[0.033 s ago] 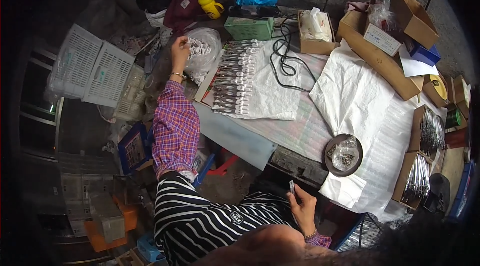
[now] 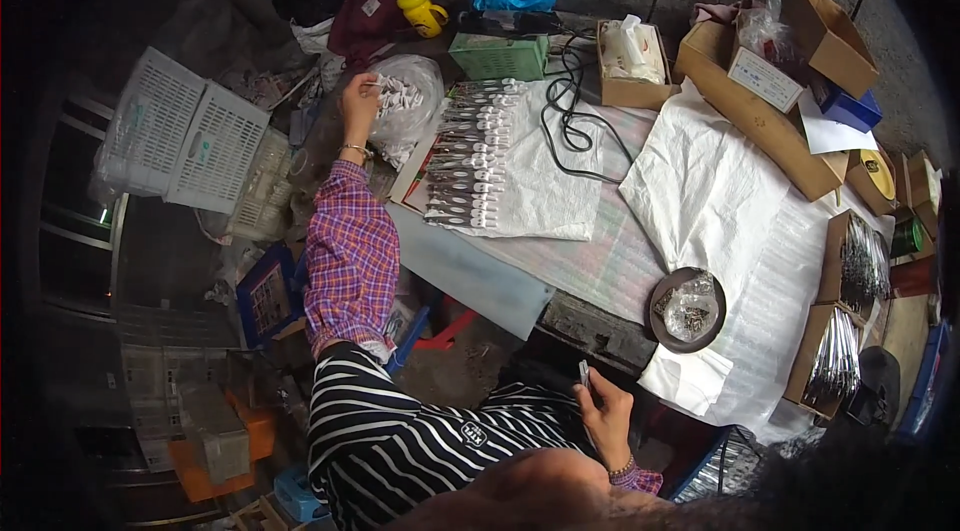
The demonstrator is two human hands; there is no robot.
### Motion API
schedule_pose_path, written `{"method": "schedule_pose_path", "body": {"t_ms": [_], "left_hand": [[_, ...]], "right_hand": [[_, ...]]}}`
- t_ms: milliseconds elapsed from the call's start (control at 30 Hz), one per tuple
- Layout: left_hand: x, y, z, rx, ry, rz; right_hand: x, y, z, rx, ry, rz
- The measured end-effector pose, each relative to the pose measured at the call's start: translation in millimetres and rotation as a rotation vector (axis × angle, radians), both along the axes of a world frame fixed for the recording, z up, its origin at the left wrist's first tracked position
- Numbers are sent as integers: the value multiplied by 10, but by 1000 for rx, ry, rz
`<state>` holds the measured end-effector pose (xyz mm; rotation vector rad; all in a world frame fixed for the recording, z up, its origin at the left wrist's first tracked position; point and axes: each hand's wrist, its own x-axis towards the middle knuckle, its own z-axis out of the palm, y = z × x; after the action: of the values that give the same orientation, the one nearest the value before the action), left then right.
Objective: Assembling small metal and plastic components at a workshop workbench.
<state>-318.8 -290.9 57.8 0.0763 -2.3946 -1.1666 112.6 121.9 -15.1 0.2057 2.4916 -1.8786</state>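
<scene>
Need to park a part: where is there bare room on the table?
Bare: the white cloth between the tools and cable; the creased sheet beyond the dish; the wrap between dish and rod boxes. Crowded: the left end, where the left hand is at the bag, and the far right corner, packed with cartons.

A pale sheet [image 2: 618, 271] covers the worktable [image 2: 598, 331]; on it rest white cloths [image 2: 705, 171], a dark bowl [image 2: 684, 347], a cardboard box [image 2: 637, 94].

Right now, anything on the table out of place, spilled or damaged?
The black cord looks untidy: it lies in loose loops between the neat row of white-handled tools and the crumpled white sheet. No clear spill or damage shows.
</scene>
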Motion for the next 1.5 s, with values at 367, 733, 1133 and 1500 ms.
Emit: {"method": "schedule_pose_path", "body": {"t_ms": [367, 733, 1133, 1500], "left_hand": [[21, -40, 9, -411, -75, 133], [-26, -238, -77, -695, -1, 52], [-18, -292, -76, -555, 8, 59], [-463, 168, 140, -663, -54, 81]], "right_hand": [[7, 14, -14, 7, -16, 5], [13, -1, 6, -37, -56, 1], [0, -13, 14, -46, -49, 10], [22, -59, -42, -8, -74, 21]]}}
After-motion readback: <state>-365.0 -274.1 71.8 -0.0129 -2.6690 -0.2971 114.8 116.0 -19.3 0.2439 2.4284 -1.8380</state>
